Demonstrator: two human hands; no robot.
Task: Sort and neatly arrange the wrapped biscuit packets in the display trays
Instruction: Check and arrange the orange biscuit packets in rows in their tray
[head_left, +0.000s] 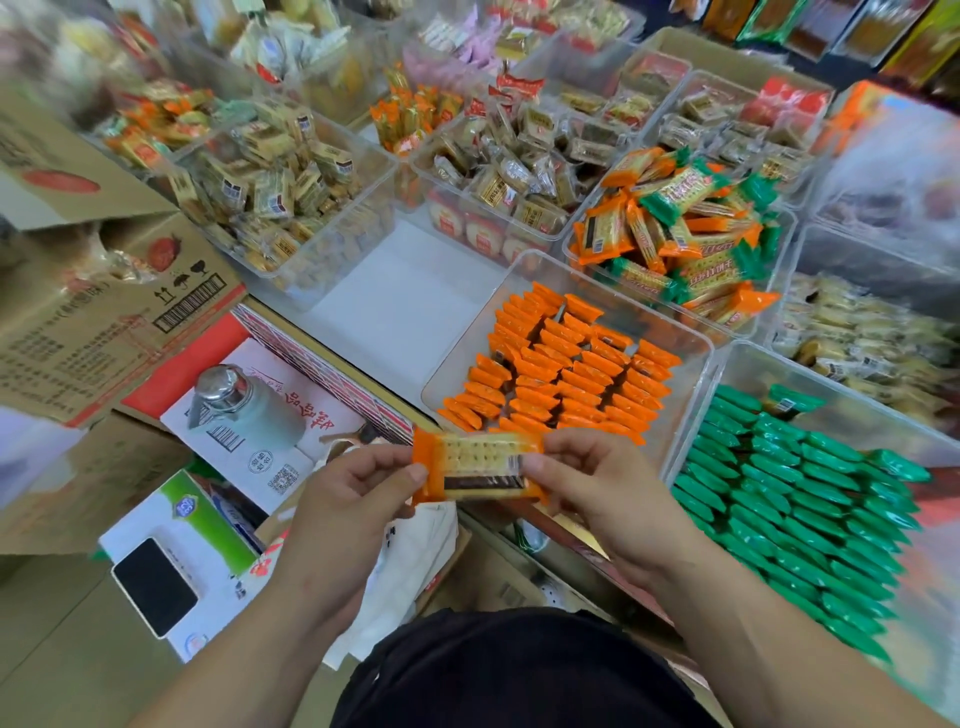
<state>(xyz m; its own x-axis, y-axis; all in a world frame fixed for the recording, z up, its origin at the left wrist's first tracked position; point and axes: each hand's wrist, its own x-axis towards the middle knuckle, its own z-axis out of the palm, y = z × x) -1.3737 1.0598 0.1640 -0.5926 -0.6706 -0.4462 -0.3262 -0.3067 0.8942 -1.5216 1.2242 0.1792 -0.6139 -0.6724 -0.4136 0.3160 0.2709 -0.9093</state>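
Biscuit packet with orange ends and a clear middle (478, 470) is held level between both hands, just in front of the near-left corner of the tray of orange packets, touching no tray.

At far left the brown cardboard cartons (104, 312) are blurred and cut off by the frame edge; their print cannot be read. A frosted bottle with a shiny metal cap (234, 410) lies on a white and red carton. Behind these, a clear plastic tray (337, 260) holds a loose heap of small yellowish packets (270, 182).

The left hand (353, 499) pinches the packet's left end, with the thumb on top; its fingers under the wrapper are hidden. The right hand (597, 493) pinches the right end in the same way. Black clothing (519, 675) fills the bottom edge.

A clear tray (467, 353) holds orange packets (561, 379) standing on edge in tidy rows. Behind it, orange and green packets (685, 234) lie jumbled together in another clear tray. To the right, green packets (789, 493) stand in close rows in a clear tray (737, 364) whose right side is smeared by blur. The trays at the far edge are too blurred to make out.
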